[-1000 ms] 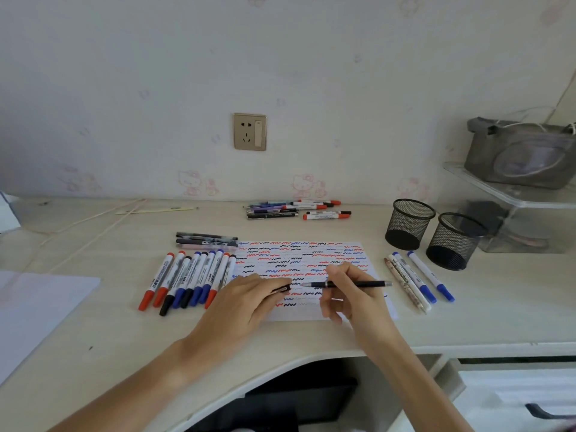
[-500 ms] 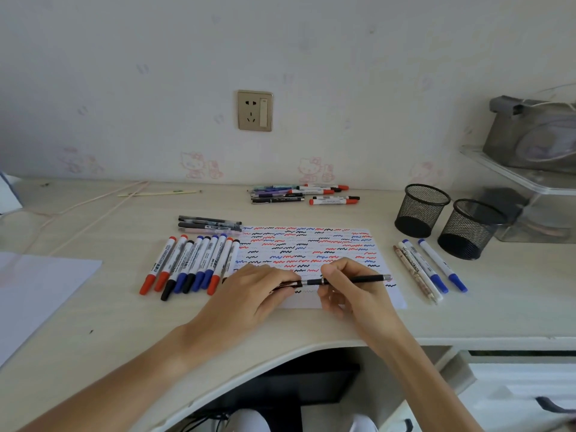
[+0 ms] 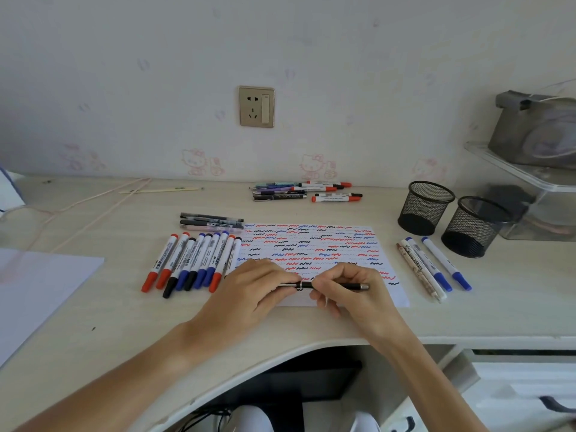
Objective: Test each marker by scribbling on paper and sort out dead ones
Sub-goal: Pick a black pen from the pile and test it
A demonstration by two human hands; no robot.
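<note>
Both hands on one black pen rn, held flat just above the near edge of the paper. Left hand fingers curled, tips pinching the pen's left end w/ the cap. Right hand fingers wrapped round the middle, barrel sticking out past them to the right. Row of markers just left of the left fingers; 4 more pens right of the right fingers, 2 mesh cups behind those.

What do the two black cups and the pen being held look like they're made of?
The two black cups look like matte metal mesh: you can see through the walls. The pen seems glossy black metal or plastic with silvery bands; hard to tell.
</note>
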